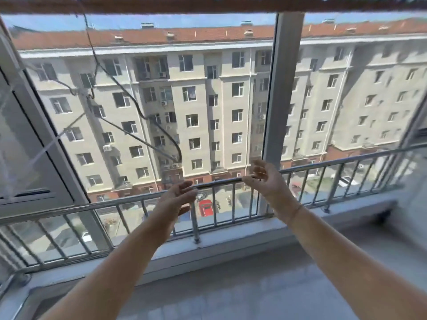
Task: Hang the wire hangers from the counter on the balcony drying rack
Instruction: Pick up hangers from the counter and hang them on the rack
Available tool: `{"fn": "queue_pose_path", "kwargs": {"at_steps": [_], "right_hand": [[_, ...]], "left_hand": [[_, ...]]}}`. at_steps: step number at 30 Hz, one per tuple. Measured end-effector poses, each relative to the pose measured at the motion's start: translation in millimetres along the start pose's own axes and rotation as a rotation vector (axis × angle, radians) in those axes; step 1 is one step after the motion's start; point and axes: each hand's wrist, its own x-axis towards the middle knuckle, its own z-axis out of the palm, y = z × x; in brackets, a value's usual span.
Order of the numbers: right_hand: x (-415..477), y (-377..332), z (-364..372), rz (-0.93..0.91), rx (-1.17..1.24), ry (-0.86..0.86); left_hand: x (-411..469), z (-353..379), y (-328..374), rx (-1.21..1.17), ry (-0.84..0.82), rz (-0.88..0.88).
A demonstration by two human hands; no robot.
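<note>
A dark wire hanger dangles from the brown drying rack bar along the top of the view, its hook near the upper left and its body tilted down to the right in front of the window. Both my arms reach forward below it. My left hand is raised with relaxed, slightly curled fingers and holds nothing. My right hand is raised a little higher, fingers spread and loosely bent, also empty. Neither hand touches the hanger.
A metal railing runs across the window at hand height above a white sill. A vertical window post stands right of centre. An apartment building fills the view outside. Grey floor lies below.
</note>
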Motion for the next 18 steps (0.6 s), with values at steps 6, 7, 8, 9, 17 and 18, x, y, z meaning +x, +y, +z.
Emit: {"fn": "queue_pose_path", "kwargs": {"at_steps": [6,7,8,9,17,18], "right_hand": [[-16,30,-103,0.039,-0.142,0.233],[-18,35,-123,0.048,-0.138,0.264],[-22,39,-143,0.059,-0.134,0.291],[-25,44,-164,0.07,-0.135,0.32],[-64,70,-349,0.131,-0.165,0.531],[-70,71,-373,0.137,-0.174,0.553]], "left_hand": [[25,114,-19,0.113,-0.28,0.022],[29,135,-23,0.118,-0.314,0.021],[32,157,-26,0.12,-0.343,0.017],[36,180,-29,0.12,-0.369,0.011],[49,376,-45,0.149,-0.594,0.01],[51,403,-47,0.149,-0.622,0.019]]}}
